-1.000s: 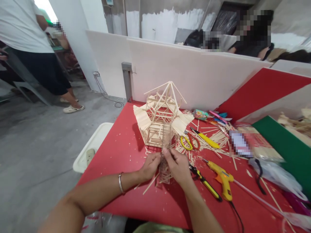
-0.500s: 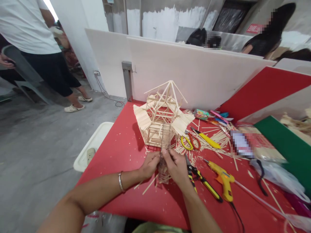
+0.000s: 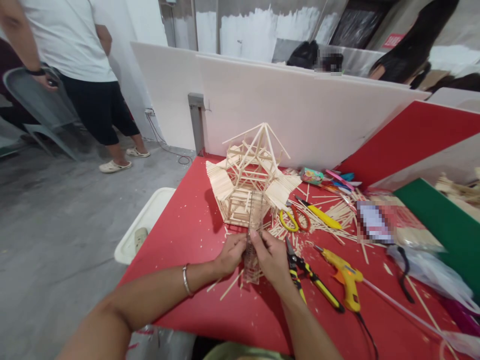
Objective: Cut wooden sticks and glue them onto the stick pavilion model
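A clear ruler (image 3: 252, 267) is held upright between my two hands, its far end overlapping the wooden stick model in view. My left hand (image 3: 230, 254) is closed with thumb and fingers pinching the ruler's left edge. From the other side, my right hand (image 3: 270, 255) grips it with the thumb laid on its face. Whether a small stick is pinched with the ruler I cannot tell. Just beyond the hands stands the pavilion-like model (image 3: 247, 175) of thin sticks, with slatted roof panels and a peaked top.
Right of my hands lie yellow-and-black pliers (image 3: 315, 282), a yellow glue gun (image 3: 347, 280) with its cord, scissors (image 3: 288, 220), a yellow utility knife (image 3: 324, 216) and scattered sticks (image 3: 341, 212). A white panel (image 3: 281, 110) stands behind the red table (image 3: 168, 250). A person (image 3: 86, 75) stands at left.
The person at left has shifted to the right, with an arm now showing. My hands and the ruler are almost unchanged.
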The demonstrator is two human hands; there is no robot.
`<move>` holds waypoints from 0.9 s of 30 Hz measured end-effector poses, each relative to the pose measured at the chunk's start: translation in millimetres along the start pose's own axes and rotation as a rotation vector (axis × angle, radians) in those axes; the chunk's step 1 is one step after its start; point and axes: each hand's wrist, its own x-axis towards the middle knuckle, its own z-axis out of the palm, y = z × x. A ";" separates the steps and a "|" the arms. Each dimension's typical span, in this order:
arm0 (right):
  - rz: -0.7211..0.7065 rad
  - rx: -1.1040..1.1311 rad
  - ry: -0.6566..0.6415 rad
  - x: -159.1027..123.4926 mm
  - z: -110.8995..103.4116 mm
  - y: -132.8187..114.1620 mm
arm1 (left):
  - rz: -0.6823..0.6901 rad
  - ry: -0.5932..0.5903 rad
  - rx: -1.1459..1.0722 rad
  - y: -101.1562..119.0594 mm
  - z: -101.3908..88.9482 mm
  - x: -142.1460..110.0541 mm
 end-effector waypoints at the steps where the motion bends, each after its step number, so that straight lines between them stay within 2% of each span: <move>1: 0.001 -0.003 -0.001 0.0 0.1 0.2 | 0.003 0.005 0.000 -1.6 -0.4 0.1; 9: 0.010 0.013 0.010 0.5 2.3 2.4 | 0.016 0.031 -0.024 -13.3 -3.1 1.3; 27: -0.019 -0.025 0.032 0.7 8.7 9.8 | 0.027 0.071 0.010 -2.4 -1.5 1.0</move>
